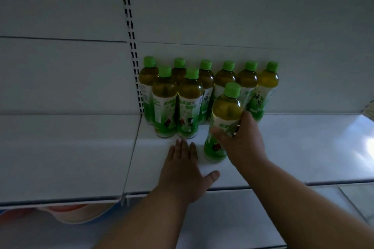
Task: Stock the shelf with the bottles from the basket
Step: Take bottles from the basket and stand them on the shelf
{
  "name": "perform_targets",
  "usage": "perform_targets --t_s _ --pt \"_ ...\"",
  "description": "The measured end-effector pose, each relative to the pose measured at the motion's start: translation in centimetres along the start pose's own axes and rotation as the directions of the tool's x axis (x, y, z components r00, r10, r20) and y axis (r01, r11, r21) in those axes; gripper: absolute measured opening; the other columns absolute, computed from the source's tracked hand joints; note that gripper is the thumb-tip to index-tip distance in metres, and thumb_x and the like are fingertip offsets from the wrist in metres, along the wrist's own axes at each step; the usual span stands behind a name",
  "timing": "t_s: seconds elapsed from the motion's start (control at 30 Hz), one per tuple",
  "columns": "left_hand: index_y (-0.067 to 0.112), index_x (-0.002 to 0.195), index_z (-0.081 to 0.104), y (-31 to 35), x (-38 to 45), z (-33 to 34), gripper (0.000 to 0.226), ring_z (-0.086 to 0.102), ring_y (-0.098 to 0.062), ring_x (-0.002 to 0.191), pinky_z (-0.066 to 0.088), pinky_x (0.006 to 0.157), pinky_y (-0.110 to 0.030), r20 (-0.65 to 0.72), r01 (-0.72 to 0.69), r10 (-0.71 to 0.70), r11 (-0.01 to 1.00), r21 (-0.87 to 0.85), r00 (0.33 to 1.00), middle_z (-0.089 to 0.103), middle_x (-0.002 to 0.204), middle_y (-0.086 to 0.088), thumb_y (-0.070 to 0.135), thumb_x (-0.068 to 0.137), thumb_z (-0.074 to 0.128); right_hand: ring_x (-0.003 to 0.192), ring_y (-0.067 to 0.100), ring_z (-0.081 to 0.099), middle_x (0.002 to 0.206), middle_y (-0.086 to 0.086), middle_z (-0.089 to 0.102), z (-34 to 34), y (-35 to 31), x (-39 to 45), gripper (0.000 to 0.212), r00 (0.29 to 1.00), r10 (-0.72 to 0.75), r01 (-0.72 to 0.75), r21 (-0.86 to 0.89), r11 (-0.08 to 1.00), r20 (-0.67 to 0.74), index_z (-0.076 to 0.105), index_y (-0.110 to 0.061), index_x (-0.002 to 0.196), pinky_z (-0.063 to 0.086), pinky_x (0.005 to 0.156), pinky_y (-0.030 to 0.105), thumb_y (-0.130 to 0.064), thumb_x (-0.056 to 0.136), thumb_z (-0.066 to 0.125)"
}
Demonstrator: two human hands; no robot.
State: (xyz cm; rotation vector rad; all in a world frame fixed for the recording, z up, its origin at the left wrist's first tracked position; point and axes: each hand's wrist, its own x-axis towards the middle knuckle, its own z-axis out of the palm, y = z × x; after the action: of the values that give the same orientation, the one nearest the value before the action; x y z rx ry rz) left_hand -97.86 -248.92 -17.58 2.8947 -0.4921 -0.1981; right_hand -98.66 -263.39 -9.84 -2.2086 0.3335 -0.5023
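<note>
My right hand [240, 137] grips a green-capped bottle [223, 123] (upright). Left of it, my left hand [185, 170] rests flat, fingers straight, on the shelf [293, 147].

The bottles [190, 105] have bright green caps, amber-green tea inside, and green-and-white labels with small red marks low down. The shelf [283, 147] and back panel [242, 6] are plain white. A white upright [131, 42] carries paired dark slots. Something orange and pale [66, 212] shows below.
</note>
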Motion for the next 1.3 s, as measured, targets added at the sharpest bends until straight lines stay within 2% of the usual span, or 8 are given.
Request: perform_targets --t_s 0.2,0.53,0.77,0.83,0.97,1.1,1.23,1.3 --pt "0.011 0.156 -0.009 0.0 0.3 -0.1 0.106 -0.019 -0.025 0.15 -0.01 0.121 -0.04 0.035 0.0 -0.001 1.0 0.008 0.999 -0.017 0.163 -0.015 0.082 0.084 0.024 0.117 0.026 0.054 0.138 0.006 0.044 1.1 0.1 1.2 0.067 0.999 -0.04 0.04 -0.094 0.995 0.0 0.048 -0.017 0.133 0.046 0.094 0.035 -0.034 0.078 0.081" --pt "0.011 0.156 -0.011 0.0 0.3 0.1 0.107 -0.021 -0.023 0.149 -0.011 0.121 -0.038 0.029 0.007 -0.007 1.0 0.009 1.0 -0.019 0.163 -0.013 0.081 0.084 0.026 0.122 0.026 0.052 0.135 0.007 0.048 3.2 -0.8 5.8 0.063 0.999 -0.003 0.01 -0.169 0.986 0.045 0.045 -0.013 0.135 0.044 0.1 0.04 -0.03 0.082 0.076" --pt "0.011 0.156 -0.014 0.1 0.4 -0.1 0.107 -0.021 -0.024 0.149 -0.011 0.121 -0.039 0.064 0.01 -0.011 1.0 0.01 0.998 -0.021 0.163 -0.013 0.081 0.085 0.026 0.123 0.024 0.052 0.136 0.006 0.051 3.3 -0.8 6.2 0.071 0.999 0.023 -0.018 -0.155 0.988 0.036 0.045 -0.015 0.137 0.044 0.102 0.039 -0.033 0.078 0.08" --pt "0.011 0.156 -0.013 0.2 0.4 -0.5 0.108 -0.02 -0.025 0.15 -0.01 0.121 -0.04 0.084 0.008 -0.009 1.0 0.009 0.996 -0.02 0.163 -0.014 0.081 0.085 0.027 0.122 0.025 0.054 0.135 0.005 0.052 2.6 -0.6 5.3 0.074 0.999 0.039 -0.035 -0.164 0.986 0.021 0.046 -0.014 0.136 0.048 0.099 0.041 -0.04 0.076 0.081" --pt "0.013 0.157 -0.007 0.2 -0.4 -2.1 0.101 -0.008 -0.03 0.151 0.0 0.122 -0.041 0.124 -0.015 0.016 1.0 -0.005 0.992 -0.01 0.165 -0.016 0.076 0.088 0.033 0.121 0.023 0.055 0.138 0.003 0.051 -0.8 0.5 -0.4 0.066 0.998 -0.042 0.055 -0.293 0.954 0.052 0.049 -0.02 0.135 0.05 0.096 0.04 -0.045 0.08 0.076" --pt "0.018 0.156 0.015 2.0 -4.2 -4.4 0.077 0.02 -0.031 0.145 0.023 0.116 -0.041 -0.021 -0.208 0.208 0.978 0.004 0.978 0.018 0.161 -0.012 0.057 0.096 0.043 0.12 0.027 0.055 0.138 0.005 0.046 -6.8 1.3 -8.4 0.072 0.989 0.071 -0.004 -0.452 0.892 0.131 0.04 -0.025 0.143 0.049 0.097 0.041 -0.046 0.082 0.073" --pt "0.024 0.148 0.036 6.6 -10.9 -5.7 0.064 0.04 -0.028 0.128 0.036 0.105 -0.039 -0.06 -0.441 0.44 0.897 -0.001 0.896 0.04 0.143 -0.008 0.052 0.093 0.052 0.124 0.031 0.049 0.139 0.008 0.043 -13.4 0.8 -16.5 0.078 0.964 0.256 -0.16 -0.622 0.766 0.067 0.036 -0.027 0.144 0.047 0.098 0.044 -0.052 0.079 0.072" --pt "0.024 0.147 0.037 9.6 -14.5 -5.7 0.067 0.043 -0.028 0.126 0.038 0.105 -0.039 -0.067 -0.551 0.55 0.835 0.001 0.833 0.042 0.14 -0.007 0.057 0.091 0.054 0.126 0.031 0.047 0.139 0.008 0.043 -16.4 0.7 -20.4 0.081 0.947 0.322 -0.226 -0.683 0.695 0.015 0.036 -0.028 0.144 0.046 0.1 0.046 -0.054 0.076 0.073"
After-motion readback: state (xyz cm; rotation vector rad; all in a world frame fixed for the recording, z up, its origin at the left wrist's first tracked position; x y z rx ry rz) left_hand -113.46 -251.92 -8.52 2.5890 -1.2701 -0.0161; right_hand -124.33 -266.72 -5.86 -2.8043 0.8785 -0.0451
